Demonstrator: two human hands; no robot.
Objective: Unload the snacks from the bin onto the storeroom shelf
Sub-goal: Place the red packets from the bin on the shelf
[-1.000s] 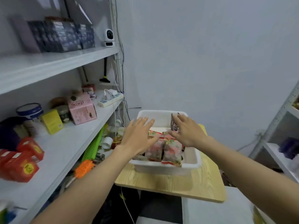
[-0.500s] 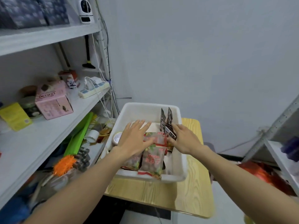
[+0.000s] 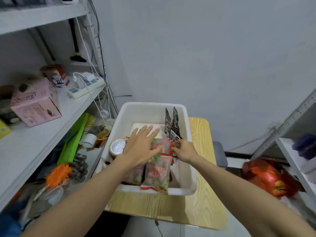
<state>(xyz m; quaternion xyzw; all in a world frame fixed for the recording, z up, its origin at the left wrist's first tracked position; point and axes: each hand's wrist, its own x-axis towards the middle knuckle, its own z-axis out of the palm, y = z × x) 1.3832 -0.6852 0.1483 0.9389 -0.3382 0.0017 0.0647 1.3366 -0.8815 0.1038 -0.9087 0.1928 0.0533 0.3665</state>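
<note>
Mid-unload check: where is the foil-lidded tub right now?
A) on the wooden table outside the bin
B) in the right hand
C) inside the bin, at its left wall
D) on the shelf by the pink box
C: the foil-lidded tub sits inside the white bin against its left wall, just beside the left hand, which lies flat over the snack bags.

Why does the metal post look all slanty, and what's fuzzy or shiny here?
Head view: the wide lens tilts the metal post and fans the shelf edges outward; the red bag and orange brush are smeared near the picture's edges; the front snack packet is sharp; the foil lid glints softly.
</note>
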